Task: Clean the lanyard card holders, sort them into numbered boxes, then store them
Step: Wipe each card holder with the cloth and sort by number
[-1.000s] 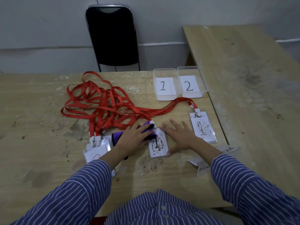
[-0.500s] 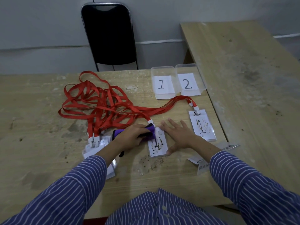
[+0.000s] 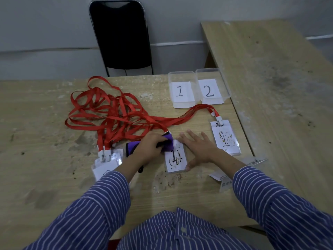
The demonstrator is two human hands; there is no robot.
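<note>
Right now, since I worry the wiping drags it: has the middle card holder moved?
No. The card holder lies in the same spot below box 1 as before, with the right hand flat against its edge.

Plain workroom, worn wooden tables (image 3: pixel 54 177), bare grey wall (image 3: pixel 45 33), black folding chair (image 3: pixel 120 37)

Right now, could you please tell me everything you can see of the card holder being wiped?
The card holder is a clear plastic sleeve over a white card marked with a dark "1" and smeared with dark and yellowish stains. It lies flat on the table, long side running away from the person. A red lanyard runs to its top. The left hand presses a purple cloth on its upper end; the right hand lies flat, thumb against its right edge.
</note>
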